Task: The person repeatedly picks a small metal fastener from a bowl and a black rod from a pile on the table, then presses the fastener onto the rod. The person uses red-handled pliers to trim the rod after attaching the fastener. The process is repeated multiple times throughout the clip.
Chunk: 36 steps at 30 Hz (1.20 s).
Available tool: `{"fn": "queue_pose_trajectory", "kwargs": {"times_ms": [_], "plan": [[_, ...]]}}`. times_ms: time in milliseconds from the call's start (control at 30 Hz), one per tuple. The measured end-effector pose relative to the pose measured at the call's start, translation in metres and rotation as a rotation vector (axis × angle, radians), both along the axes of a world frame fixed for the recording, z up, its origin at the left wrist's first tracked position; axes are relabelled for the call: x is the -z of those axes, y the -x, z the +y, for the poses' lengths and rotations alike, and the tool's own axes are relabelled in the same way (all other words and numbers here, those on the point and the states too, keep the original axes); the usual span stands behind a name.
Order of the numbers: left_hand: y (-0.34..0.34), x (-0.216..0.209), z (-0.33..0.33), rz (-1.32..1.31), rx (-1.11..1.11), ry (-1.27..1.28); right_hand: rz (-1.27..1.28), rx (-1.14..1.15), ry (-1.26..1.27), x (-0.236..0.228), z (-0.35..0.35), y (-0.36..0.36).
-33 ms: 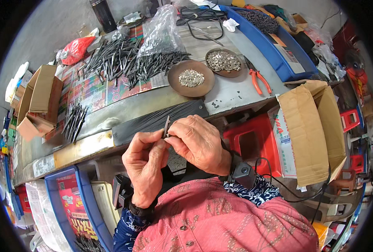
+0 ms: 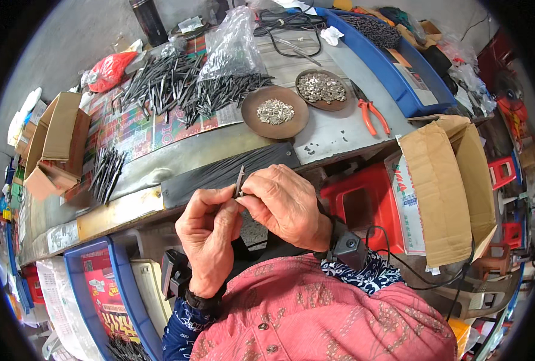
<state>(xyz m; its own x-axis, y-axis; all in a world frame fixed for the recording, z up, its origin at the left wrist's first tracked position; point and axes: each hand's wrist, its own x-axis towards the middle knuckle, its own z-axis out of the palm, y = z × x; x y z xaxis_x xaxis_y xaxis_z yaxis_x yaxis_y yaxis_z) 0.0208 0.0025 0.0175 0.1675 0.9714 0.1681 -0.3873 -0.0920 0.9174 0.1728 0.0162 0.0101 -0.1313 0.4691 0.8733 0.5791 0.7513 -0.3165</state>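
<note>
Both my hands meet just off the table's front edge, in the middle of the view. Between the thumb and fingers of my left hand (image 2: 210, 234) is a slim grey metal strip (image 2: 240, 175), its narrow end pointing up and away. My right hand (image 2: 288, 207) is closed in a pinch against the strip's right side; whatever its fingertips hold is hidden. Beyond them lie a brown dish (image 2: 253, 124) of small silvery pieces and a second dish (image 2: 304, 96) of small rounded metal bits. Loose dark strips (image 2: 168, 84) are heaped farther back, with a smaller bunch (image 2: 107, 174) at left.
Orange-handled pliers (image 2: 371, 115) lie right of the dishes, near a long blue tray (image 2: 409, 99). An open carton (image 2: 439, 198) stands at right beside a red stool (image 2: 364, 201). Small cardboard boxes (image 2: 60, 141) sit at left; a blue crate (image 2: 87, 289) is below.
</note>
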Motion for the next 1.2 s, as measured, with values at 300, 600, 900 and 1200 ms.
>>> {"fn": "queue_pose_trajectory", "kwargs": {"times_ms": [300, 600, 900, 1200], "plan": [[0.001, 0.004, -0.002, -0.008, -0.017, 0.005, 0.129, -0.071, 0.092, 0.005, 0.0, 0.003], [0.007, 0.0, -0.001, 0.138, -0.009, -0.018, 0.075, -0.076, 0.077, 0.0, 0.004, -0.008], [0.013, -0.005, 0.009, 0.802, -0.169, -0.601, -0.251, -0.064, -0.042, -0.012, 0.008, -0.026], [0.012, 0.003, 0.003, 0.451, -0.08, -0.219, -0.181, -0.067, 0.018, 0.0, 0.004, -0.017]]}}
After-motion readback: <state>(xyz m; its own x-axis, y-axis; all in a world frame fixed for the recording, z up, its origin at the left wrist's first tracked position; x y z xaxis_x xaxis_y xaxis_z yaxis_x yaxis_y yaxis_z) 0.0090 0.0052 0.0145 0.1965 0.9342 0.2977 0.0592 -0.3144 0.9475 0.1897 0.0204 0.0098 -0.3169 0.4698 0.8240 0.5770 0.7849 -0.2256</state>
